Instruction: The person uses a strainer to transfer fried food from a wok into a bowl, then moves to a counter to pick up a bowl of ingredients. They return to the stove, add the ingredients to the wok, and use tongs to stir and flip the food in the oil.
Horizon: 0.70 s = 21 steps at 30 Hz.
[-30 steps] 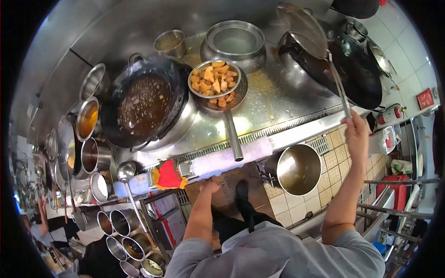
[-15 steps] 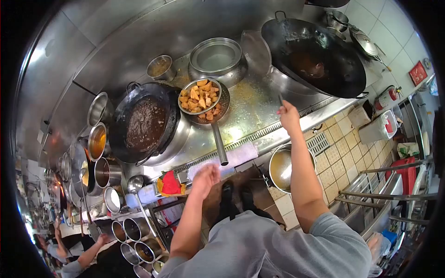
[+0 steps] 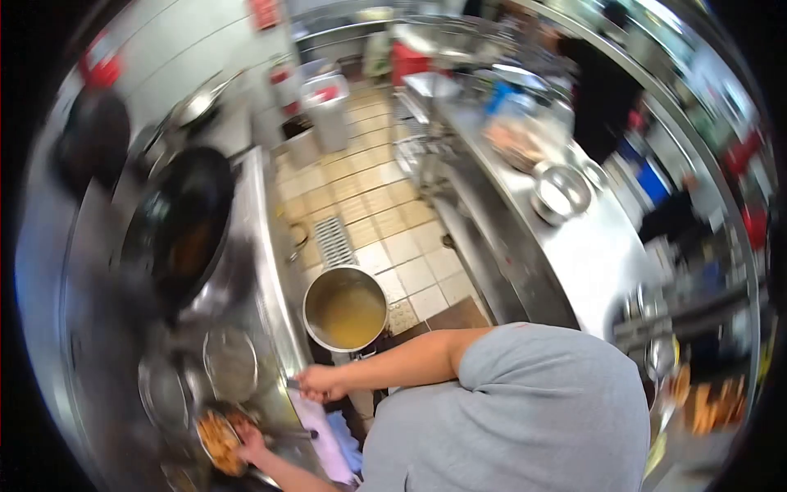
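At the stove (image 3: 275,283): a person in a grey shirt (image 3: 525,410) has both arms out toward the steel top.
Left hand (image 3: 252,447): at the near side of the bowl (image 3: 199,435), fingers seemingly part bent; blur and angle hide whether they grip the rim or only touch it, so I cannot tell.
Right hand (image 3: 320,383): curled snugly round a handle (image 3: 293,384), whose end pokes out past the fingers toward the stove.
Sieve (image 3: 229,365): round and flat, over the stove top beyond the right hand; it probably belongs to that handle, though the join is too blurred to be sure.
Bowl: on the stove side, just beside the sieve, loaded with browned pieces (image 3: 220,447).
Second handle (image 3: 313,435): reaches out over the towel (image 3: 324,455) on the stove's edge, between the two arms, held by neither hand.
Big pot (image 3: 348,283): off the stove's front, just beyond the right forearm, with yellowish liquid inside.
Wok (image 3: 197,189): dark, farther along the stove, well apart from both hands.
Step at the bowl: by my reading, the left hand is taking or steadying it while the right minds the handle.
Next move for the bowl: lifting it would call for a sure hold on the rim and a level carry, since the pieces could spill.
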### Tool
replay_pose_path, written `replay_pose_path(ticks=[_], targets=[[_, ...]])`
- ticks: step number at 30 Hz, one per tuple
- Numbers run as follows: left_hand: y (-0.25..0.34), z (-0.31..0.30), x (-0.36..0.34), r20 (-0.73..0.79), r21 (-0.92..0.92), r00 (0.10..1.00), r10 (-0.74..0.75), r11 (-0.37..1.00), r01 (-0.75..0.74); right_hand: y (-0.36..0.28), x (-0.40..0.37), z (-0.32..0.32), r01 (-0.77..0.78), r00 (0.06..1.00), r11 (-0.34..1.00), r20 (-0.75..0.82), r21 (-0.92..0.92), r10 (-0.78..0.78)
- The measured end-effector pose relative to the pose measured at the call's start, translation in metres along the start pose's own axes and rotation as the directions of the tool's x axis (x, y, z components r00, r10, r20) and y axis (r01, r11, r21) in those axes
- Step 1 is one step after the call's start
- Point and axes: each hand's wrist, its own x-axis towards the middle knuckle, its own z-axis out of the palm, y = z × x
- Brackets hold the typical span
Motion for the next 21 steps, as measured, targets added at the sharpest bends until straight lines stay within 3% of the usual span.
replay_pose_path(ticks=[1,2,8,10,11,15,21], targets=[[0.008,-0.005,0.014,-0.054,-0.023,0.999,0.009,1.000,-0.010,0.005,-0.001,-0.004,0.007,0.999,1.000,0.036,0.027,-0.008],[0.005,-0.001,0.014,-0.073,0.067,0.997,0.034,0.997,-0.029,0.005,-0.014,0.002,0.038,0.999,0.999,-0.014,-0.002,-0.038],[-0.049,0.079,0.041,-0.037,0.202,0.998,-0.050,0.978,0.056,0.011,-0.012,-0.005,0.125,0.989,0.988,-0.095,0.093,-0.116],[-0.056,0.091,0.038,-0.053,0.219,0.998,-0.043,0.974,0.053,0.010,-0.011,-0.007,0.085,0.995,0.981,-0.074,0.175,-0.073],[-0.055,0.096,0.037,-0.064,0.223,0.997,-0.035,0.974,0.048,0.013,-0.010,-0.007,0.151,0.987,0.976,-0.085,0.158,-0.139],[-0.053,0.098,0.027,-0.122,0.213,0.992,0.009,0.977,0.018,0.012,-0.021,-0.002,0.112,0.987,0.990,-0.122,0.083,-0.101],[-0.052,0.083,0.016,-0.247,0.160,0.967,0.068,0.987,-0.029,0.022,-0.021,-0.008,0.099,0.990,0.982,-0.116,0.161,-0.081]])
